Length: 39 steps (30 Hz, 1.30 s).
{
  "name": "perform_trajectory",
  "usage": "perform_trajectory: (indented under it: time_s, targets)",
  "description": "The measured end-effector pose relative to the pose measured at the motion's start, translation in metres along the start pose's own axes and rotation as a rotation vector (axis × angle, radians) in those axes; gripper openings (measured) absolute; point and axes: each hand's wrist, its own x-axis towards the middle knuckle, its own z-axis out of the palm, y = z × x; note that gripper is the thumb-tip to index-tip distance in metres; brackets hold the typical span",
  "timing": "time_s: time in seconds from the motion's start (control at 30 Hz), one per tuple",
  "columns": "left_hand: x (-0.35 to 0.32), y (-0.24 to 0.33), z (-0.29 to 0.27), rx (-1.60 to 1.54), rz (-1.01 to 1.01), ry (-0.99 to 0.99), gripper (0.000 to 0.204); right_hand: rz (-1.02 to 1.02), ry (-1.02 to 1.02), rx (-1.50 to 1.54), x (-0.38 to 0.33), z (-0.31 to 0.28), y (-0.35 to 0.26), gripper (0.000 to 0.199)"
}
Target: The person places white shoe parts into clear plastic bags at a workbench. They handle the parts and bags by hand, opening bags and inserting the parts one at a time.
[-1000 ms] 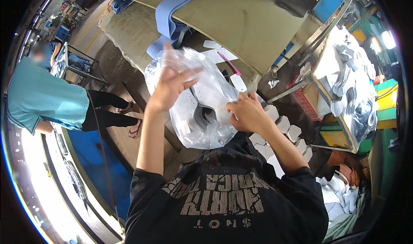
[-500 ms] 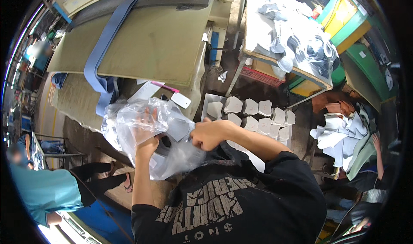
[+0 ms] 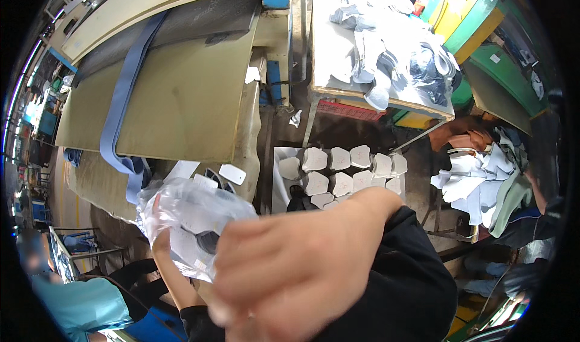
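A clear plastic bag [image 3: 193, 206] bulges in front of me, with pale flat pieces [image 3: 184, 245] and a dark grey curved piece [image 3: 207, 240] showing inside or through it. My left hand [image 3: 162, 224] is closed on the bag's left side, its thumb upright against the film. Large and close to the camera, my right hand [image 3: 296, 257] has its fingers curled in. Motion smears it, and whatever the fingers hold is hidden. It covers the bag's right part. White tag-like pieces [image 3: 232, 174] lie on the bench just beyond the bag.
A broad olive board [image 3: 175, 100] with a blue strap [image 3: 124, 100] is at the left. Stacked pale cut pieces [image 3: 341, 184] lie on a white sheet ahead. Beyond them stands a table [image 3: 329, 52] heaped with grey pieces. Fabric scraps [image 3: 471, 173] and people are at the sides.
My right hand has left the bag's right side and come up toward the camera. My left hand still holds the bag. The view has shifted, and a pink stick is no longer visible.
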Motion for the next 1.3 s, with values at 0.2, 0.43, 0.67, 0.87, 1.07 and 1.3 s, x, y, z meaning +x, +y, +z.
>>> perform_trajectory:
  time_s: [0.2, 0.43, 0.67, 0.87, 1.07, 1.3]
  targets:
    - [-0.011, 0.024, 0.035, -0.180, -0.013, 0.009, 0.091, -0.314, -0.124, -0.063, 0.033, -0.062, 0.024, 0.038]
    - [-0.025, 0.065, 0.001, -0.700, 0.286, -0.172, 0.078, 0.635, 0.359, -0.692, -0.107, -0.197, 0.074, 0.032]
    - [0.010, 0.077, 0.021, -0.852, 0.687, -0.125, 0.063, 1.722, 0.954, -1.496, -0.265, -0.360, 0.187, 0.091]
    - [0.022, 0.023, 0.095, 0.177, 0.173, 0.698, 0.060, 1.954, 0.994, -1.500, -0.312, -0.387, 0.194, 0.116]
    - [-0.008, 0.025, 0.101, 0.761, 0.168, 0.067, 0.064, 1.787, 0.865, -1.340, -0.365, -0.433, 0.180, 0.101]
    - [-0.018, 0.033, 0.104, 0.655, 0.046, -0.001, 0.043, 0.837, 1.800, 0.023, -0.373, -0.494, 0.099, 0.034]
